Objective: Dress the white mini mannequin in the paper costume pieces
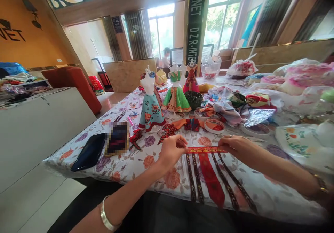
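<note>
Red patterned band (206, 150), narrow and set with yellowish motifs, stretched nearly level between two bare hands above the near part of a desk. From it trail a red pointed panel (212, 179), shaped like a necktie, and four dark ribbons (191, 177) with small pale markings, two on either side of the panel, reaching toward the desk's near edge. I cannot tell whether the band itself touches the surface below.

The left hand (172, 152) pinches the band's left end between thumb and fingers; a silver bangle (104, 215) circles that forearm. The right hand (233, 144) pinches the opposite end, fingers bent over it.

Covering the desk is a white tablecloth (153, 170) printed with orange and purple roses. Just beyond the hands lie an orange and dark patterned cloth (192, 124) and a white ring (214, 125) with red material inside it. Behind these stand small dress forms: one in a light-blue skirt (150, 109), one in a green outfit (177, 99), one in a red dress (191, 79). A dark woven basket (193, 100) sits beside the green one.

Toward the desk's left edge, a glossy black tablet (88, 152) lies next to a gold-edged rectangle (117, 139), its face blurred. Plastic-wrapped pink bundles (308, 73) crowd the right side. Farther off are a red armchair (74, 85), a lettered pillar (196, 24) and bright windows (161, 27).
</note>
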A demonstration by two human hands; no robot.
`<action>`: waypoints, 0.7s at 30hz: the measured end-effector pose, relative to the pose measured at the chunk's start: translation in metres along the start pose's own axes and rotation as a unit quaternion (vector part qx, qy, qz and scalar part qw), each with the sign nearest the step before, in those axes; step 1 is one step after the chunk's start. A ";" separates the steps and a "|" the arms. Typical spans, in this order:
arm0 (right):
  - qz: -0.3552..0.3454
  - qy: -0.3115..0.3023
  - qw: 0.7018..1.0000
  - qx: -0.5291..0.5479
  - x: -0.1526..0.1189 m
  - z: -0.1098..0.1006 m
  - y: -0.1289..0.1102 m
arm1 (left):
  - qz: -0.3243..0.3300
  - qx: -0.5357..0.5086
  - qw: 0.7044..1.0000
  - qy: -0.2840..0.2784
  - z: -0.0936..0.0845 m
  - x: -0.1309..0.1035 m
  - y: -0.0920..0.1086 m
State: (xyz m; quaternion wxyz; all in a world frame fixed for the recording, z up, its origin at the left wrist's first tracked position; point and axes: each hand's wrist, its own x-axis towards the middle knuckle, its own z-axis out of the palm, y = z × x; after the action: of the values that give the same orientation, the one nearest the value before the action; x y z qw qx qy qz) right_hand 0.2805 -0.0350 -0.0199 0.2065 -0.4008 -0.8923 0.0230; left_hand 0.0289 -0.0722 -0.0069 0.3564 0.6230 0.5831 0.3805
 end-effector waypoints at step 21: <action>-0.022 0.014 0.999 0.038 -0.020 0.044 -0.050 | 0.225 0.346 0.911 0.004 0.019 -0.027 -0.012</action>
State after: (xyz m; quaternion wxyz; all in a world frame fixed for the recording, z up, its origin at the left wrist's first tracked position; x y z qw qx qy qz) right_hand 0.2396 -0.0779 -0.0565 0.2345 -0.3730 -0.8965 0.0470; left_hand 0.0400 -0.0987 -0.0277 0.0211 0.8203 0.5241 0.2280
